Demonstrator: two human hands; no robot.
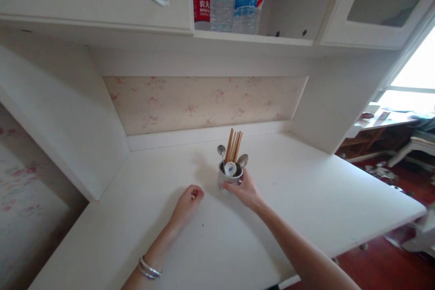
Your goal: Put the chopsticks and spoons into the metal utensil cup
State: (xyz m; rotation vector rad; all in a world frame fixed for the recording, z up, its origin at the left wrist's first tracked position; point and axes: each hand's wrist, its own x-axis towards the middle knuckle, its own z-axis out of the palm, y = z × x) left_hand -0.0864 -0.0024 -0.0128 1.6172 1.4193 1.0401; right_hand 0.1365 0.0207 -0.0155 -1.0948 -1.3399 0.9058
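A pale utensil cup (223,182) stands upright on the white desk. In it are several wooden chopsticks (234,145), a small metal spoon (221,150), a second metal spoon (243,160) and a white ceramic spoon (230,169) with a blue mark. My right hand (245,190) grips the cup from its right side, thumb across the front; its other fingers are partly hidden behind. To the left of the cup, my left hand (190,197) rests on the desk, its fingers curled in, with nothing visible in them. Silver bangles (148,268) circle the left wrist.
The white desktop (306,190) has side panels and a floral back panel (204,104). Overhead, a cabinet shelf (251,39) holds plastic bottles (246,2). A floral wall (23,181) borders the left. A window (413,72) and a chair (419,145) are at the right.
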